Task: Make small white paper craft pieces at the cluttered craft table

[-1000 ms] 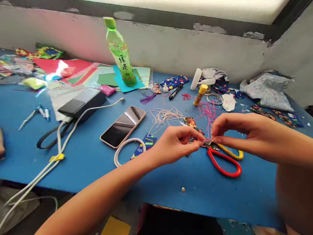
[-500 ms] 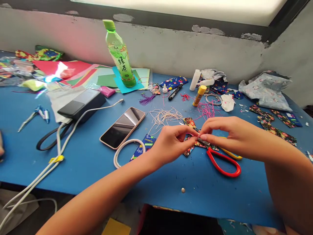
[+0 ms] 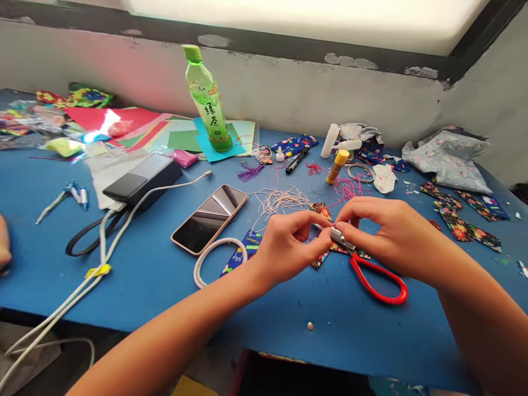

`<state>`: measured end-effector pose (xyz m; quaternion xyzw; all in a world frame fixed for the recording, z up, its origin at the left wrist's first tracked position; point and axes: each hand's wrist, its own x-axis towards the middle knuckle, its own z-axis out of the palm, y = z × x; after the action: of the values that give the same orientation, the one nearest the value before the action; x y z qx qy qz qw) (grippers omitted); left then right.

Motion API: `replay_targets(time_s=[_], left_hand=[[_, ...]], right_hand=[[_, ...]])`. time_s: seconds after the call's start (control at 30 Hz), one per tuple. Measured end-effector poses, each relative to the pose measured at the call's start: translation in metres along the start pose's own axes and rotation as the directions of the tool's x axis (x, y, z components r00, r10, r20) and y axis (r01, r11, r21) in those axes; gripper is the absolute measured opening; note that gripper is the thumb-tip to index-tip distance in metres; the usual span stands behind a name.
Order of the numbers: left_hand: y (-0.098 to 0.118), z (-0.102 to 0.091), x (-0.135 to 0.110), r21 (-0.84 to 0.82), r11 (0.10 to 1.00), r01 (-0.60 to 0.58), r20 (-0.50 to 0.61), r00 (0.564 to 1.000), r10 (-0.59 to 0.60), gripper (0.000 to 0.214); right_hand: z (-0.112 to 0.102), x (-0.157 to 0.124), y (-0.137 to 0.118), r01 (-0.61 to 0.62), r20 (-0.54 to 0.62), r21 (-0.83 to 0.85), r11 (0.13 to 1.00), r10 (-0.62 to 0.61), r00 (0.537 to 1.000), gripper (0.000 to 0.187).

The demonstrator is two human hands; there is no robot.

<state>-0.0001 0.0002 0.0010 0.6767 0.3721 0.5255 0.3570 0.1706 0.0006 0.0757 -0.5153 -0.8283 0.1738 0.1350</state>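
Observation:
My left hand (image 3: 295,239) and my right hand (image 3: 379,228) meet fingertip to fingertip above the table, each closed in a pinch. A bit of thin pink cord shows at the fingertips, mostly hidden by them. Just beneath lie scissors with a red loop handle (image 3: 381,283); their grey metal part shows between my hands, and the rest is covered by my right hand. Dark floral fabric pieces (image 3: 322,212) lie under and behind the fingers. A small round bead (image 3: 310,326) rests nearer the table's front edge.
Left of my hands are a white ring (image 3: 198,269), a phone (image 3: 210,219) and a power bank (image 3: 142,179) with white cables. Behind are pale cords (image 3: 280,201), pink cords (image 3: 350,187), a glue stick (image 3: 337,167) and a green tea bottle (image 3: 209,104). Someone's hand (image 3: 3,242) shows at the left edge.
Both hands stay pinched together, with slight finger movement. More of the scissors' grey metal now shows between them. A yellow handle seen earlier is now hidden behind my right hand. The view has shifted slightly.

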Motion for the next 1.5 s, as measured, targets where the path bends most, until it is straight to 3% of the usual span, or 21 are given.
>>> replay_targets(time_s=[0.37,0.6,1.03,1.23,1.4,1.5], left_hand=[[-0.001,-0.002,0.002,-0.058,0.992,0.113,0.036,0.993,-0.111,0.014],[-0.002,-0.001,0.001,-0.004,0.999,0.036,0.064,0.997,-0.036,0.013],[-0.001,0.000,0.001,-0.016,0.996,0.093,0.083,0.992,-0.091,0.013],[-0.002,-0.003,0.004,0.010,0.993,0.118,0.020,0.993,-0.118,0.011],[0.000,-0.004,0.003,-0.099,0.979,0.179,0.139,0.976,-0.165,0.021],[0.003,-0.004,0.001,-0.101,0.983,0.153,0.098,0.985,-0.143,0.018]], right_hand=[[0.003,-0.003,-0.004,0.109,-0.059,-0.112,0.988,-0.117,0.991,0.014],[0.005,-0.006,-0.002,0.123,-0.018,-0.209,0.970,-0.130,0.991,0.017],[0.002,-0.003,-0.005,0.080,0.040,-0.098,0.992,-0.077,0.996,0.015],[-0.002,-0.004,-0.003,0.094,-0.019,-0.076,0.993,-0.096,0.995,0.014],[-0.006,-0.007,-0.001,0.096,-0.040,-0.068,0.993,-0.099,0.994,0.013],[-0.005,-0.007,-0.002,0.095,-0.047,-0.086,0.992,-0.099,0.994,0.014]])
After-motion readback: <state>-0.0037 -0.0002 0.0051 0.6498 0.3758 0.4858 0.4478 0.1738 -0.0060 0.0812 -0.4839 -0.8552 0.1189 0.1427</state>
